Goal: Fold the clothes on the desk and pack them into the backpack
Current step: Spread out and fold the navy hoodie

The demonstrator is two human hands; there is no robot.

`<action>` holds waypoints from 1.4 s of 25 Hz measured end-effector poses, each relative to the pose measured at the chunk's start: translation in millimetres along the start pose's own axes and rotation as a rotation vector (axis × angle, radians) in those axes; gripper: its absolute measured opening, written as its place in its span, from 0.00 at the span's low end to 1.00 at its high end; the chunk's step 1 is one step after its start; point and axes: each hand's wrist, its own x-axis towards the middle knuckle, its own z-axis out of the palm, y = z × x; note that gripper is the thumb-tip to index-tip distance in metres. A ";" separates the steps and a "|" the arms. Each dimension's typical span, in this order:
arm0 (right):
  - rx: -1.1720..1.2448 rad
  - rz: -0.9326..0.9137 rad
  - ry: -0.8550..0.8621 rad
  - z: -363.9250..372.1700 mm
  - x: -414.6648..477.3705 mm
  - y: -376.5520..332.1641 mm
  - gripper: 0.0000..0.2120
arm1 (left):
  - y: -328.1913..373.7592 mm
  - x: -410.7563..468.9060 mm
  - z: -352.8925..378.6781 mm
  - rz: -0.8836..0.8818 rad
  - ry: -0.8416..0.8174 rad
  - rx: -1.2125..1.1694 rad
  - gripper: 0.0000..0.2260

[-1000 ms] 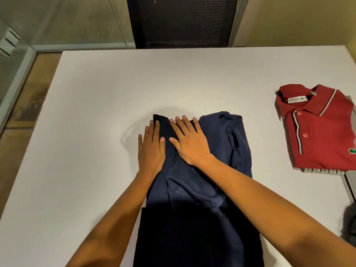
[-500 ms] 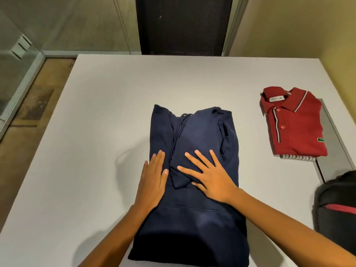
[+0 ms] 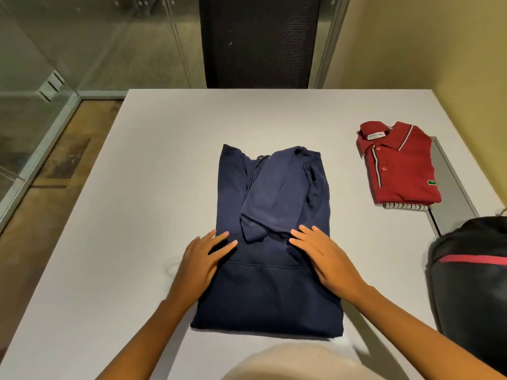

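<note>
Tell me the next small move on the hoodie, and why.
Probably grip the near hem and fold it up over the hood. The navy hoodie lies as a long rectangle, sleeves and hood tucked in, with the left hand and right hand flat on its sides; likely too long for the backpack.

1. The only view is worn on the person's head, above the near edge of the desk, facing forward and steeply down.
2. It sits close over the navy hoodie.
3. Its wide angle reaches the desk's far edge, the glass wall left and the backpack right.
</note>
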 end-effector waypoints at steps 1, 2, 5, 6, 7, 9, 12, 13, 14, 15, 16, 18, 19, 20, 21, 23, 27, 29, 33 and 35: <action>-0.010 0.016 0.013 -0.9 -18.7 4.0 0.26 | -7.4 -11.0 0.7 0.024 0.018 0.018 0.19; -0.009 0.051 0.017 -3.5 -35.7 7.2 0.28 | -14.4 -21.9 0.6 0.034 0.029 0.027 0.19; 0.023 0.071 -0.014 -14.7 -82.0 6.8 0.30 | -29.8 -51.1 2.4 0.027 -0.006 0.043 0.31; 0.027 0.016 -0.058 -15.9 -96.1 4.1 0.29 | -29.9 -56.6 -0.4 0.018 -0.070 0.049 0.34; 0.023 -0.048 -0.113 -14.4 -108.4 1.5 0.27 | -29.8 -60.4 -0.9 0.032 -0.097 0.063 0.33; 0.001 -0.097 -0.216 -7.8 -122.2 -0.8 0.24 | -27.1 -61.0 -1.6 0.062 -0.148 0.099 0.22; -0.007 -0.012 -0.187 7.6 -119.7 -2.8 0.25 | -22.1 -49.5 -0.3 0.133 -0.203 0.106 0.22; 0.015 0.007 -0.147 11.1 -116.9 -3.7 0.24 | -22.3 -47.6 4.0 0.149 -0.210 0.099 0.26; 0.045 0.028 -0.113 11.7 -113.3 -4.9 0.23 | -19.1 -44.4 6.5 0.150 -0.221 0.119 0.31; 0.094 0.055 -0.083 12.1 -110.8 -5.2 0.23 | -18.3 -40.9 11.9 0.151 -0.205 0.133 0.32; 0.164 0.099 -0.055 11.1 -108.5 -6.4 0.25 | -18.2 -37.4 12.3 0.139 -0.200 0.142 0.29; 0.363 0.259 0.005 7.5 -104.8 -8.6 0.31 | -21.3 -44.8 13.9 0.074 -0.173 0.090 0.29; 0.460 0.357 0.025 3.6 -102.7 -9.8 0.33 | -25.3 -51.8 17.5 0.035 -0.151 0.039 0.30; 0.536 0.451 0.037 -3.0 -100.7 -13.0 0.31 | -24.6 -60.2 16.9 -0.012 -0.128 -0.051 0.28; 0.608 0.519 0.055 -11.2 -98.0 -18.3 0.25 | -19.5 -62.8 16.8 -0.056 -0.103 -0.223 0.23; 0.708 0.613 0.126 -31.1 -89.4 -32.2 0.11 | -2.4 -67.5 11.1 -0.256 -0.169 -0.425 0.17; 0.806 0.689 0.337 -62.9 -66.4 -45.8 0.16 | 32.7 -59.4 -28.3 -0.671 -0.310 -0.618 0.15; 0.897 0.661 0.437 -79.2 -48.4 -49.7 0.06 | 63.3 -19.9 -46.5 -0.781 0.152 -0.668 0.06; 0.896 0.747 0.645 -92.5 6.0 -28.3 0.14 | 82.7 29.0 -76.4 -0.719 0.395 -0.746 0.13; 0.853 0.852 0.719 -88.1 43.5 -12.6 0.13 | 75.3 60.6 -73.0 -0.776 0.435 -0.739 0.15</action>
